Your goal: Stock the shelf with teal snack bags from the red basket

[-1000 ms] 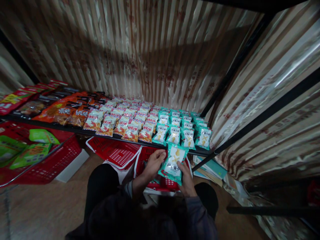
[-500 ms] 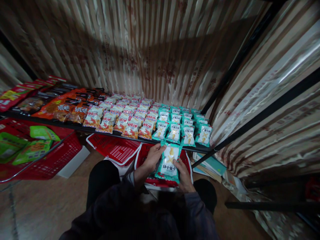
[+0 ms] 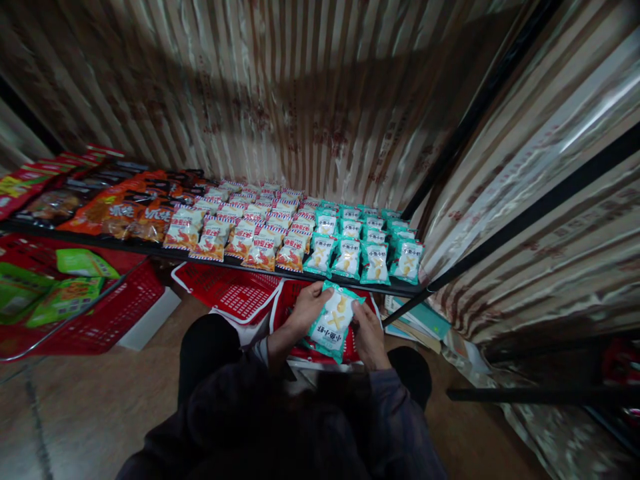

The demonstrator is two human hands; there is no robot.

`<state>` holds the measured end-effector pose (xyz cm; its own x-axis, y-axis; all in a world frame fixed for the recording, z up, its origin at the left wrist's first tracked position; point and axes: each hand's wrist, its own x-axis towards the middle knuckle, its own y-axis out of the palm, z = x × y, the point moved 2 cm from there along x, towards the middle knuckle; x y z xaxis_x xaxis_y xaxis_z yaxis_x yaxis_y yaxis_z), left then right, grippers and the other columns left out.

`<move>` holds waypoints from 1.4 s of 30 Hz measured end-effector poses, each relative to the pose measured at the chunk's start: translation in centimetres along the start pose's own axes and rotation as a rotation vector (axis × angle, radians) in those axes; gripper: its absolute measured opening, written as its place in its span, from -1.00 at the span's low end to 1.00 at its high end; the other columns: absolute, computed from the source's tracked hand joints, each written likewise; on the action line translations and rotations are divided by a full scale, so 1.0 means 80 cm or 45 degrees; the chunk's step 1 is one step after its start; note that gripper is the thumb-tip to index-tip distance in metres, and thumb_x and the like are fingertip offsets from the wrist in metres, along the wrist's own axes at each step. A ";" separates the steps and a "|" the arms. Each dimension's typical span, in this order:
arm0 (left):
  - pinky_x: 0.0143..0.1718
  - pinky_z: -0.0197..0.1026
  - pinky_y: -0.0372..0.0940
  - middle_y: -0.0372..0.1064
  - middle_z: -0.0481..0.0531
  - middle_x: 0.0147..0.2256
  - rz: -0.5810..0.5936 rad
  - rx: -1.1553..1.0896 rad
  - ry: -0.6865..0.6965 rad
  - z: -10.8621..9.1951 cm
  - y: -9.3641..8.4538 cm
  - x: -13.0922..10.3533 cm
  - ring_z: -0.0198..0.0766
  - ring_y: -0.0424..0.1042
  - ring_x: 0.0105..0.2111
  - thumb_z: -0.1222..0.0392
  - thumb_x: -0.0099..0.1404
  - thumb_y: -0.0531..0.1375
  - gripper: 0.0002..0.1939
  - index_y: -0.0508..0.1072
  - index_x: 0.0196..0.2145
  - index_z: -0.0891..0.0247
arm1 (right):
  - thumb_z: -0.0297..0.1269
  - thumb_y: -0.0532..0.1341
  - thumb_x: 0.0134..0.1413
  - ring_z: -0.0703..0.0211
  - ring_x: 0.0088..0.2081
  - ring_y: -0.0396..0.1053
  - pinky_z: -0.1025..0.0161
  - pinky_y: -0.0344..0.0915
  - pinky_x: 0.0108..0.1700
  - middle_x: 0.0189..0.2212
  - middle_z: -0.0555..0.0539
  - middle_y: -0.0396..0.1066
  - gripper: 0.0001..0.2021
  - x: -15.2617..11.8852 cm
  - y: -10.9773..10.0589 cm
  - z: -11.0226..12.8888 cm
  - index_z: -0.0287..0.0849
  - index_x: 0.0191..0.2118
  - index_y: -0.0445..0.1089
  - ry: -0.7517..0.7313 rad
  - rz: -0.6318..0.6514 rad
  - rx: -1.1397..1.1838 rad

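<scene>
Over a red basket (image 3: 278, 313), both my hands grip a teal and white snack bag (image 3: 334, 321), its printed front facing up and its lettering upside down to me. My left hand (image 3: 306, 313) is closed on the bag's left edge, thumb on top. My right hand (image 3: 369, 332) pinches its upper right edge. Just beyond, matching teal snack bags (image 3: 346, 257) stand in rows at the right end of a low black shelf (image 3: 230, 265). To their left are rows of white and orange snack bags (image 3: 263, 248).
Orange packets (image 3: 123, 217) and red packets (image 3: 35, 183) fill the shelf's left part. Under it sit a second red basket (image 3: 240, 293) and a red basket (image 3: 125, 313) of green packets (image 3: 70, 300). A black post (image 3: 480, 260) slants on the right, near books (image 3: 425, 320).
The bag has tilted, its top turning to the right. My right hand has shifted up to its upper right edge. My left hand keeps its hold.
</scene>
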<state>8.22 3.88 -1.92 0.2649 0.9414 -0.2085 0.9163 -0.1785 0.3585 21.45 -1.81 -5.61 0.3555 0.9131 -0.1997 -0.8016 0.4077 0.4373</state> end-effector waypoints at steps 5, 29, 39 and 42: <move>-0.47 -0.30 0.28 0.46 -0.04 -0.50 0.040 0.008 0.000 0.001 -0.001 0.002 -0.30 0.42 -0.52 -0.09 -0.11 0.44 -0.57 0.48 -0.43 0.30 | -0.09 0.47 -0.22 0.09 -0.28 0.54 0.16 0.46 -0.18 -0.32 -0.05 0.61 -0.61 0.005 -0.009 -0.006 -0.16 -0.23 0.55 0.025 -0.062 -0.030; -0.44 -0.32 0.25 0.47 -0.04 -0.46 0.219 0.632 0.140 0.001 -0.013 0.014 -0.28 0.40 -0.46 0.03 0.12 0.25 -0.73 0.56 -0.32 0.28 | -0.01 0.48 -0.30 0.14 -0.27 0.49 0.24 0.42 -0.21 -0.30 -0.04 0.60 -0.54 0.003 -0.025 0.018 -0.14 -0.21 0.58 -0.128 -0.047 -0.396; -0.29 -0.30 0.30 0.56 0.00 -0.29 0.349 1.280 0.300 -0.011 -0.001 0.001 -0.22 0.49 -0.30 0.09 0.26 0.15 -0.73 0.58 -0.19 0.19 | -0.01 0.45 -0.28 0.11 -0.34 0.50 0.21 0.45 -0.27 -0.33 -0.02 0.61 -0.56 0.004 -0.008 0.016 -0.15 -0.23 0.61 -0.141 0.125 -0.494; -0.31 -0.31 0.31 0.56 0.01 -0.29 0.300 1.317 0.265 -0.011 -0.002 0.000 -0.24 0.49 -0.31 0.11 0.26 0.16 -0.76 0.55 -0.19 0.22 | 0.01 0.45 -0.31 0.14 -0.41 0.48 0.24 0.43 -0.35 -0.42 0.00 0.60 -0.58 0.002 -0.007 0.008 -0.17 -0.30 0.62 -0.130 0.062 -0.473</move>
<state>7.80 4.14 -1.19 0.5011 0.8644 -0.0415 0.6839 -0.4250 -0.5930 22.25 -1.91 -5.31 0.3439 0.9347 -0.0900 -0.9315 0.3517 0.0927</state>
